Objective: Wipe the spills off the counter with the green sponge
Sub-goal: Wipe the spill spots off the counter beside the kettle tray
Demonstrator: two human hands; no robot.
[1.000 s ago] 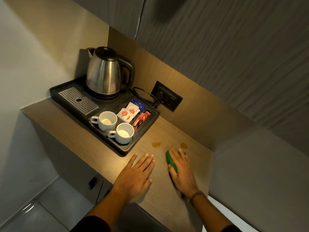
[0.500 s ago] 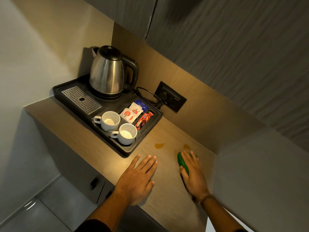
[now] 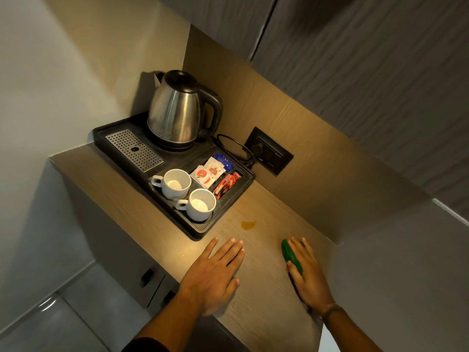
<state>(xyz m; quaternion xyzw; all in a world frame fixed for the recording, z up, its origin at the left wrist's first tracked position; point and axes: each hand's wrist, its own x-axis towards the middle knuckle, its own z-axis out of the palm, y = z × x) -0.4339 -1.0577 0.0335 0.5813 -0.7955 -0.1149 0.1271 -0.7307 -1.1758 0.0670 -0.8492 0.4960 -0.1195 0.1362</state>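
A green sponge (image 3: 290, 255) lies on the wooden counter (image 3: 256, 295) under my right hand (image 3: 308, 273), which presses down on it near the right wall. One amber spill (image 3: 248, 224) shows on the counter, just right of the black tray and ahead of my hands. A fainter small spot (image 3: 230, 220) sits to its left. My left hand (image 3: 215, 273) rests flat on the counter with fingers spread, holding nothing, near the front edge.
A black tray (image 3: 203, 228) at the left holds a steel kettle (image 3: 177, 110), two white cups (image 3: 175, 183) (image 3: 200, 204), sachets (image 3: 210, 171) and a metal drip grid (image 3: 134, 149). A wall socket (image 3: 269, 151) with a cord sits behind. Walls close the counter's right side.
My right hand slid the sponge to the right, over the right-hand spill, which no longer shows. My left hand stayed flat on the counter.
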